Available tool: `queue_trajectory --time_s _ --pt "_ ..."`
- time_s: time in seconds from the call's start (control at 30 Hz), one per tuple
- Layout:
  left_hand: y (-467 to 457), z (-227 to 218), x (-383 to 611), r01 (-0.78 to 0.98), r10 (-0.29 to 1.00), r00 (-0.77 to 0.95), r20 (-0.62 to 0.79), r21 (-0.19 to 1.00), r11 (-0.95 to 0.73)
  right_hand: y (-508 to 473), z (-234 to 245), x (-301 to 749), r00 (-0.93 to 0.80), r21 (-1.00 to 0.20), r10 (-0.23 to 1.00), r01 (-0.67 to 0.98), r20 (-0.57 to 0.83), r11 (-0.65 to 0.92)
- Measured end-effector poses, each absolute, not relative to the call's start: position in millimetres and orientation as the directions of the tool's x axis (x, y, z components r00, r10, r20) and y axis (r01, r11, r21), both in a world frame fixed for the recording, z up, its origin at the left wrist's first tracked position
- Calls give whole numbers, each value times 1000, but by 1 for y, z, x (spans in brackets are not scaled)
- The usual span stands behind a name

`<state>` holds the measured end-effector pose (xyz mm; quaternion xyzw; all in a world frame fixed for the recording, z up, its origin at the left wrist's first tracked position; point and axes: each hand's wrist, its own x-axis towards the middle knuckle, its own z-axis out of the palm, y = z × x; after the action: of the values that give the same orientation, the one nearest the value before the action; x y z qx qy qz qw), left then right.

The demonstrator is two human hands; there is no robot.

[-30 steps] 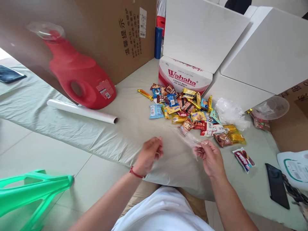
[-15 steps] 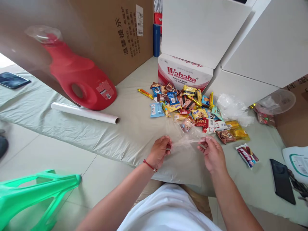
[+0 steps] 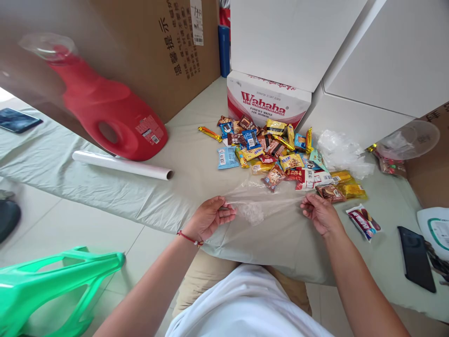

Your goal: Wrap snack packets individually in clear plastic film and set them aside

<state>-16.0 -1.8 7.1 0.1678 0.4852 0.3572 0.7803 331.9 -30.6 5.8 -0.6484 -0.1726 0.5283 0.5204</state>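
A thin clear plastic bag (image 3: pixel 261 201) is stretched flat between my two hands, low over the pale green sheet (image 3: pixel 196 182). My left hand (image 3: pixel 210 216) pinches its left edge with closed fingers. My right hand (image 3: pixel 320 211) pinches the right edge the same way. Just beyond the bag lies a pile of several wrapped snacks (image 3: pixel 277 154) in brown, blue, yellow and red packets. A red and white snack packet (image 3: pixel 363 222) lies alone to the right of my right hand.
A red jug (image 3: pixel 105 112) and a white roll (image 3: pixel 122 165) lie at the left. A Wahaha box (image 3: pixel 268 100), white boxes and a brown carton stand behind. Crumpled clear bags (image 3: pixel 342 152), a clear lid (image 3: pixel 409 139), a black phone (image 3: pixel 417 257) and a green stool (image 3: pixel 52 281) surround.
My hands have drawn apart, pulling the crumpled clear bag out into a wide, taut sheet. The view has shifted slightly closer to the snacks.
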Motion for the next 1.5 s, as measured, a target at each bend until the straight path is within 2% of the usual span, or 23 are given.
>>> queue_trajectory --time_s 0.2,0.3,0.33,0.4,0.47,0.5,0.57,0.63,0.73,0.83,1.1,1.27,1.37,1.5 --pt "3 4 -19 -380 711 295 -638 605 700 -20 -4 350 415 -883 781 -256 -467 -392" --pt "6 3 -22 -311 682 326 -655 607 732 -16 -3 356 451 -918 810 -60 -375 -392" --pt "7 2 -23 -289 676 337 -656 611 737 -17 0 355 488 -934 830 76 -270 -349" --pt "8 1 -22 -265 684 348 -641 633 728 -23 11 349 494 -890 867 423 72 -167" --pt "8 2 -19 -264 708 341 -619 659 704 -36 24 334 262 -686 881 721 393 91" --pt "9 3 -16 -266 715 336 -613 666 696 -43 30 323 74 -564 884 793 461 228" --pt "9 6 -10 -268 717 324 -617 667 695 -58 35 299 -296 -384 854 796 427 468" --pt "10 10 -4 -256 711 311 -630 665 702 -68 29 275 -480 -299 805 757 349 581" --pt "11 12 4 -221 716 289 -635 684 695 -74 12 252 -448 -271 789 768 419 580" --pt "15 12 7 -194 724 283 -629 702 686 -77 7 252 -350 -326 780 763 519 559" --pt "41 14 0 -101 677 337 -654 690 717 -106 40 302 -302 -445 817 719 492 534" --pt "54 12 -4 -75 680 368 -634 709 701 -139 42 332 -366 -480 850 708 379 518" --pt "52 8 -12 27 648 427 -631 725 688 -157 31 342 -423 -459 861 729 282 508" --pt "37 3 -23 115 653 433 -621 757 643 -166 24 349 -527 -444 848 747 58 495"
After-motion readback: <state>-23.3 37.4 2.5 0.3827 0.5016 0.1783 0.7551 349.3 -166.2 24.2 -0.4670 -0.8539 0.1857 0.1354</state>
